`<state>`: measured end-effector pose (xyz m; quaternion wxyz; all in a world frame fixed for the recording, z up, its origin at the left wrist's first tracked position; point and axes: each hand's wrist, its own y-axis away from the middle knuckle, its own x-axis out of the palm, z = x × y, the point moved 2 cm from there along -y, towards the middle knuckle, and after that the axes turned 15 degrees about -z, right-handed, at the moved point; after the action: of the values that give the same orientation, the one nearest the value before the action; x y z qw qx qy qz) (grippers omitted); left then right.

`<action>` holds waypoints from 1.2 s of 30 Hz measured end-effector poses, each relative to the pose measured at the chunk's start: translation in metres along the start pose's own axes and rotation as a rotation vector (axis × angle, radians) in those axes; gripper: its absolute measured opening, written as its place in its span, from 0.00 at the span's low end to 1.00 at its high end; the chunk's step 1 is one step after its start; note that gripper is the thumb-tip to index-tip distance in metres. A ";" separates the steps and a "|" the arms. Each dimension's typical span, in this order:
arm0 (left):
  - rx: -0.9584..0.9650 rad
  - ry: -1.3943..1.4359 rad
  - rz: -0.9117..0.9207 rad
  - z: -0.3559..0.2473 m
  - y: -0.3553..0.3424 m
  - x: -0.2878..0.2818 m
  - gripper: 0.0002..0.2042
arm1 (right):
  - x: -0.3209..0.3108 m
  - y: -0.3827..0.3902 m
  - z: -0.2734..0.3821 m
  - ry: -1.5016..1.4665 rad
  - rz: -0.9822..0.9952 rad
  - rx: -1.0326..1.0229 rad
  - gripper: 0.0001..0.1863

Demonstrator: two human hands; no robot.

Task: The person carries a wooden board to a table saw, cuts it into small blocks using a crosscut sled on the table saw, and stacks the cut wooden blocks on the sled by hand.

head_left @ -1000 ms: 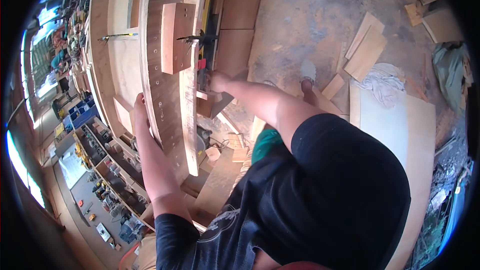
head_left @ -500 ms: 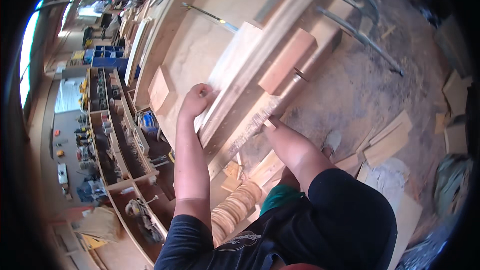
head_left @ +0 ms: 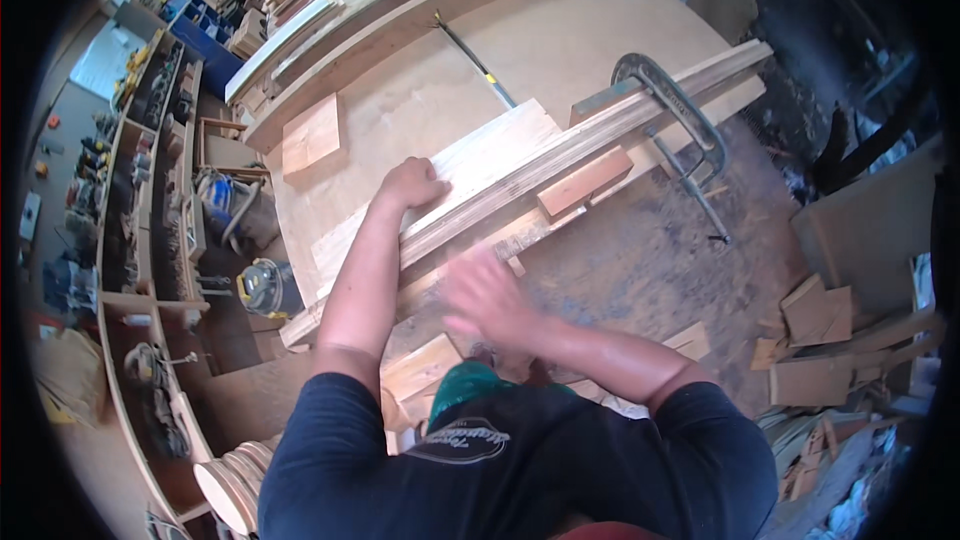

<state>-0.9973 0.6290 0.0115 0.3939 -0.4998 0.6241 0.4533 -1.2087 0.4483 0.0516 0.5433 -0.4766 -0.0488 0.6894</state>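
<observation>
Left hand (head_left: 412, 183), knuckles up, rests half-curled on the pale board (head_left: 490, 151), which lies on the worktop (head_left: 590, 35) along the far side of the long layered strip (head_left: 600, 137); whether it pinches the edge I can't tell. Right hand (head_left: 487, 298), blurred, hangs spread and apparently empty near the front edge. I'd press the board flush against the strip, palm flatter, and check the C-clamp (head_left: 688, 110) sits tight.

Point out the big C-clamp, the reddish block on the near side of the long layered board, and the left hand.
C-clamp (head_left: 686, 110): head view, on its curved frame.
Reddish block (head_left: 586, 183): head view, middle of its long visible face.
Left hand (head_left: 412, 183): head view, back of the hand.
</observation>
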 end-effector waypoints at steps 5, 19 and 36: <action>0.019 -0.048 0.044 -0.004 -0.004 0.008 0.25 | 0.026 -0.044 -0.058 0.515 0.002 -0.162 0.40; 0.129 -0.138 0.037 0.005 -0.032 0.017 0.27 | 0.047 -0.049 -0.071 0.380 -0.080 -0.087 0.28; 0.124 -0.175 0.040 0.020 -0.085 0.053 0.23 | 0.087 -0.049 -0.107 0.490 -0.102 -0.040 0.33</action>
<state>-0.9230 0.6262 -0.0591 0.4679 -0.4204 0.6243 0.4633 -1.0945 0.4892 -0.0299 0.5634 -0.6370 0.0469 0.5240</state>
